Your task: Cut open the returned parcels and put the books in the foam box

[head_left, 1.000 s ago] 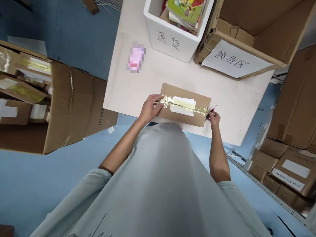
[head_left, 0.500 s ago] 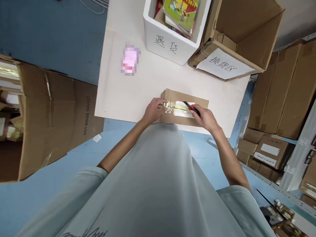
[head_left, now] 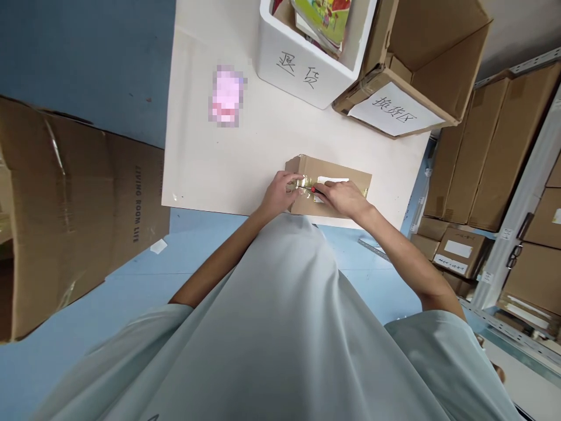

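Note:
A small brown cardboard box (head_left: 302,204) lies on the white table (head_left: 205,169), with a white label (head_left: 321,179) and shiny clear tape (head_left: 305,180) along its top. At the box's left end, my left hand (head_left: 280,193) grips the edge, fingers and thumb curved on either side of the taped seam. My right hand (head_left: 346,199) is closed around a utility knife (head_left: 314,189) with a red part. Its thin tip points left onto the tape near my left fingertips. Most of the knife's handle and part of the label are hidden under my right hand.
Behind the box stand a white foam bin (head_left: 302,73) with books and an open carton (head_left: 397,108) with a handwritten sheet. A pixelated pink item (head_left: 227,96) lies at left. A large carton (head_left: 87,204) stands left of the table; shelves with boxes (head_left: 460,248) are at right.
My right hand has moved left along the box, bringing the knife from the label to the tape near my left hand. My left hand stays at the box's left end. The view has shifted slightly.

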Demonstrator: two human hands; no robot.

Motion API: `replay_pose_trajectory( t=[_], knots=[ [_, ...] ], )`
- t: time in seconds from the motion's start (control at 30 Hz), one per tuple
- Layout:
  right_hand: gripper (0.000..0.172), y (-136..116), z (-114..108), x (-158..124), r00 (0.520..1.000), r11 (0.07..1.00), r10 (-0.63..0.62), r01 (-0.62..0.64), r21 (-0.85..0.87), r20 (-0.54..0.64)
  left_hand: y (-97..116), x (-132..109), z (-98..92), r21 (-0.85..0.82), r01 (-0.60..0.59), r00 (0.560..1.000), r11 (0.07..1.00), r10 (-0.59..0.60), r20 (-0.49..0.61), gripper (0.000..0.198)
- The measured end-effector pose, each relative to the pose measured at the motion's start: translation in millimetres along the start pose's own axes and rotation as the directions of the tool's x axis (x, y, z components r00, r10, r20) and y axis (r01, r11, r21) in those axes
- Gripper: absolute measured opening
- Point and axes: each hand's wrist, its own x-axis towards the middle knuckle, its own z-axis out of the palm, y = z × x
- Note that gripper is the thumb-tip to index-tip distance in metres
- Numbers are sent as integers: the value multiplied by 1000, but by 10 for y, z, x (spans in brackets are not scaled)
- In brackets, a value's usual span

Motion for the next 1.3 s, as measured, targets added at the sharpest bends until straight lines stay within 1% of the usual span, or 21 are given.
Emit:
replay_pose_trajectory(
  t=[0.27,0.43,0.53,0.6,0.67,0.73,0.8,0.87,0.93,0.97,1.07,1.17,1.3],
  knots=[
    [50,-34,58,67,1000,1000,7,-8,-17,-23,1,-23,-16,-8,-3,1000,1000,3,-8,41],
    [43,-55,68,83,1000,1000,-8,8,-27,-27,34,-25,-16,26,25,999,999,-25,-22,42],
    [44,-68,50,77,1000,999,-10,9,-33,-26,50,-24,-3,53,38,999,998,-36,-29,43],
    [46,-50,51,70,1000,999,-1,1,-41,-18,54,-24,3,70,37,999,997,-35,-35,44],
    [47,20,89,55,1000,999,8,-8,-42,-5,58,-26,3,92,36,998,995,-32,-45,44],
    [48,169,182,14,1000,999,29,-29,-29,2,66,-30,-3,111,41,998,993,-35,-57,44],
    [47,411,334,-71,997,997,73,-73,8,10,82,-35,-10,115,54,997,992,-47,-65,44],
    [39,731,537,-206,991,988,131,-131,82,10,105,-39,-16,109,71,995,992,-63,-78,45],
    [29,1085,771,-375,985,971,174,-169,169,-15,130,-40,-15,112,90,992,990,-80,-96,45],
    [28,1255,892,-460,981,964,190,-179,196,-36,141,-38,-10,118,101,990,988,-88,-107,45],
    [40,1662,1234,-655,972,954,203,-169,249,-117,165,-31,18,135,135,984,982,-117,-134,46],
    [50,1875,1489,-705,965,944,193,-132,303,-180,179,-32,64,153,172,974,973,-145,-173,49],
    [47,1992,1680,-649,967,935,167,-94,343,-191,213,-63,157,205,209,957,956,-157,-245,49]
  ],
)
